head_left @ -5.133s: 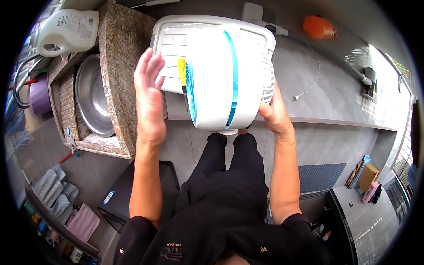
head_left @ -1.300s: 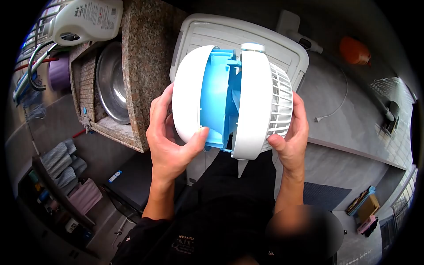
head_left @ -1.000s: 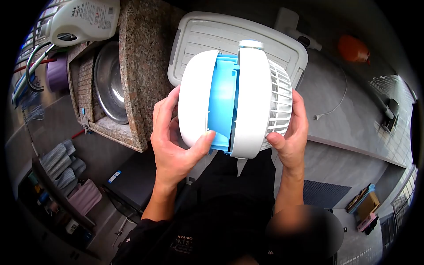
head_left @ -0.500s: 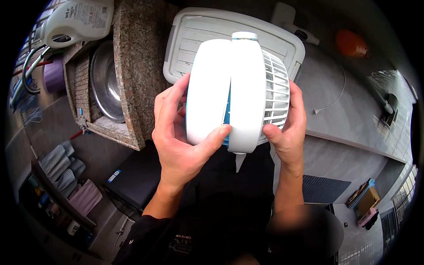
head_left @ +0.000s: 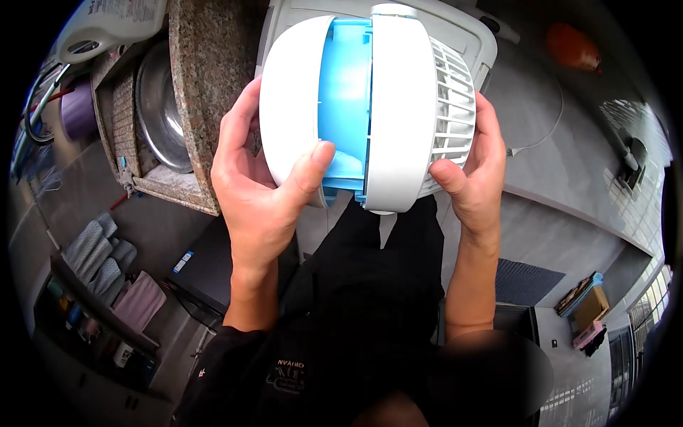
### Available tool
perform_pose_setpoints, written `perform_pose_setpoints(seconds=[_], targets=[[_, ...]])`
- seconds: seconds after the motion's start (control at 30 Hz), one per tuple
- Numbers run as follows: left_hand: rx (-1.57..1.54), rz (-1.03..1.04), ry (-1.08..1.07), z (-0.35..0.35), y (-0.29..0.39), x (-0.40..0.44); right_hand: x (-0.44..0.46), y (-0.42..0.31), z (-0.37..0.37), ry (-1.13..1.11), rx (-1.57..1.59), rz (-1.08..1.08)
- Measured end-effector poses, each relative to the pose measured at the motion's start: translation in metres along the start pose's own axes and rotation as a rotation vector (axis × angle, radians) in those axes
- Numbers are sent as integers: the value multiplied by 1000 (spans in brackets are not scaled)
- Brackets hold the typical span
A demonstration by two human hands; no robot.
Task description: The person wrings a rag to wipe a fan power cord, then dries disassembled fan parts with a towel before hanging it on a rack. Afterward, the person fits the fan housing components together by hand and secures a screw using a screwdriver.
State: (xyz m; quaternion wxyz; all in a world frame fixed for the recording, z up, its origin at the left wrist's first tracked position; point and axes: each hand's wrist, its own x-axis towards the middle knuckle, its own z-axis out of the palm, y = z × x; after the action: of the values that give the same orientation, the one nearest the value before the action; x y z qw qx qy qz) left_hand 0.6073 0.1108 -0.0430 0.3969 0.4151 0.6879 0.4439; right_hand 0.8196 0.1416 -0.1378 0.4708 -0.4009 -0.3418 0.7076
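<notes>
A white fan (head_left: 400, 114) with a slatted grille is between my hands, held up in front of me. My right hand (head_left: 475, 171) grips its grille side, thumb on the near slats and fingers round the far edge. On the other side my left hand (head_left: 267, 171) is closed round a curved white cover (head_left: 292, 99), its thumb pressed on the cover's rim. A wide gap separates cover and fan body, and light-blue plastic (head_left: 345, 99) shows inside it. Whether the two halves still join at the back is hidden.
Behind the fan stands a white lidded plastic box (head_left: 484, 39). A granite counter (head_left: 192, 85) with a metal basin (head_left: 160, 107) is at left, with a white jug (head_left: 110, 28) above it. An orange object (head_left: 573, 46) and a white cord (head_left: 548, 135) lie at right.
My left hand has drawn the cover leftward from the fan body, widening the narrow slit into a broad gap with blue plastic in it. Both hands and the fan sit higher in view.
</notes>
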Motion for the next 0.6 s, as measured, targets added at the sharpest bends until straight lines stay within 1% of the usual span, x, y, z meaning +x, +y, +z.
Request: perform_pose_setpoints(seconds=[0.17,0.27,0.3,0.33,0.4,0.43,0.6], targets=[[-2,55,28,3,-5,-5,0,0,0,-22,51,-6],[212,192,12,1,-10,-2,-1,-1,5,4,58,-18],[221,198,59,1,-14,1,-1,0,4,0,38,-11],[174,162,101,0,-17,5,-2,0,3,2,27,-11],[-19,29,66,-9,-13,8,-1,1,3,1,7,-22],[-31,42,37,-10,-9,8,-2,1,3,3,11,-16],[38,60,34,-2,-7,-2,-1,0,3,-9,18,-21]])
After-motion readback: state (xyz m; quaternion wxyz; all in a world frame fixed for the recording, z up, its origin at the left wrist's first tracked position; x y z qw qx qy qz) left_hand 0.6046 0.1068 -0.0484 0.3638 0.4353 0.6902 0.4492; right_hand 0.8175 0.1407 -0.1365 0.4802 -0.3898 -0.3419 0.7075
